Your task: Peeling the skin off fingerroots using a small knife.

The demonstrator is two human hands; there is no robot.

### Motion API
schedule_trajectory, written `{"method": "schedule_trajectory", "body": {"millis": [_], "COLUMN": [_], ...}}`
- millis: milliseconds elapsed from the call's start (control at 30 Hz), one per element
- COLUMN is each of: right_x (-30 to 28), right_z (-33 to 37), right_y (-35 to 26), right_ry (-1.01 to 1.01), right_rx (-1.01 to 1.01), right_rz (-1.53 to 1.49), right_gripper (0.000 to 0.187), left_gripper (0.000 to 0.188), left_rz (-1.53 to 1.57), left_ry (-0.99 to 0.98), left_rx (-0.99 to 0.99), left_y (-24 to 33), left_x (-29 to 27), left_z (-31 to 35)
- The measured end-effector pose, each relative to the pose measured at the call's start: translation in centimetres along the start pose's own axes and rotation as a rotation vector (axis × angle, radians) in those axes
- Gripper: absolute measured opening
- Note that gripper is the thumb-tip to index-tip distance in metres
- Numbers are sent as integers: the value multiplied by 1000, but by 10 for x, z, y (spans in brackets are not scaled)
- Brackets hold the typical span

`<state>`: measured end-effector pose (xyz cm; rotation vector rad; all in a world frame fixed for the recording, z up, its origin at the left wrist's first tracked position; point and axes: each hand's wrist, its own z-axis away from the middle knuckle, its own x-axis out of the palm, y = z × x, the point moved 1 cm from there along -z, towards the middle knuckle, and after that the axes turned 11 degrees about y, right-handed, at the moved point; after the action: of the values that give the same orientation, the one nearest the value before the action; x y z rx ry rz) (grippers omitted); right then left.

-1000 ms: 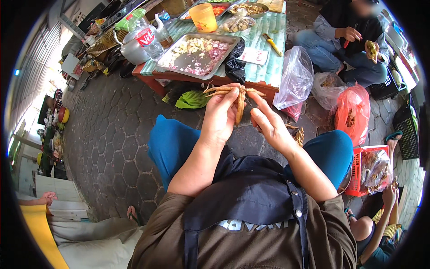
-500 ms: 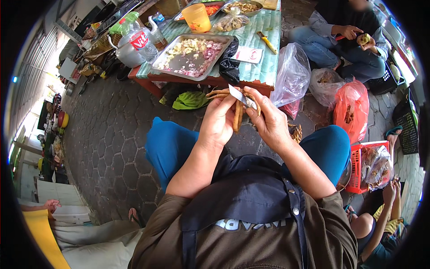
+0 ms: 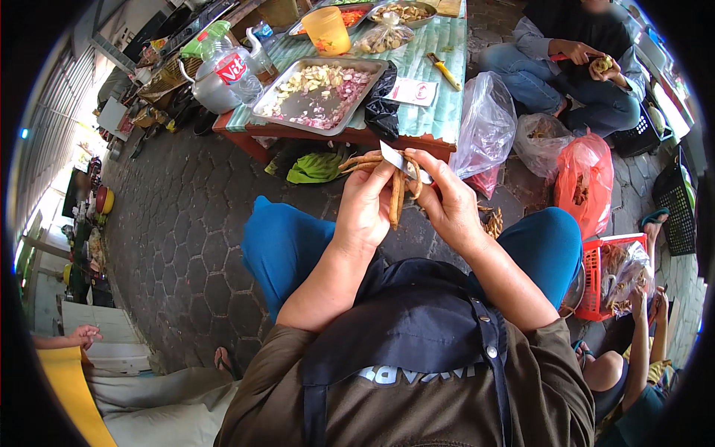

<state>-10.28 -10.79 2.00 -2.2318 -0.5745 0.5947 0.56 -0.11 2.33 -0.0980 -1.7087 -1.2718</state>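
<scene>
Above the gap between my knees, my left hand (image 3: 363, 208) is closed round a clump of fingerroot (image 3: 395, 203), a brown rhizome with long thin finger-like pieces. Some pieces point left past the fingers, others hang down between my hands. My right hand (image 3: 453, 207) grips a knife whose pale, wide blade (image 3: 393, 156) lies across the top of the clump, tip up to the left. The handle is mostly hidden in my right fingers. Both hands are just in front of the table's near edge.
The table (image 3: 439, 123) carries a metal tray (image 3: 305, 100) of chopped shallots and garlic, a yellow cup (image 3: 326, 31) and a yellow-handled knife (image 3: 445, 71). To the right are plastic bags (image 3: 484, 123) and a red basket (image 3: 592, 279). Other people sit at upper right, lower right and lower left.
My hands and the fingerroot have shifted only slightly, the blade staying across the clump. At lower right, another person's hands have moved up to the bag in the red basket.
</scene>
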Motion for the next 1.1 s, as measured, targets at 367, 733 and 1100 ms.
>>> {"method": "schedule_trajectory", "body": {"millis": [367,733,1100], "right_x": [4,2,-1], "right_z": [3,5,5], "right_y": [2,0,0], "right_ry": [23,-83,-87], "right_rx": [108,457,636], "right_rz": [-100,-503,-542], "right_gripper": [36,32,32], "left_gripper": [12,9,8], "left_rz": [-150,-751,-975], "left_ry": [112,108,105], "left_rx": [261,602,822], "left_y": [-8,-13,-12], "left_x": [12,11,13], "left_z": [2,4,3]}}
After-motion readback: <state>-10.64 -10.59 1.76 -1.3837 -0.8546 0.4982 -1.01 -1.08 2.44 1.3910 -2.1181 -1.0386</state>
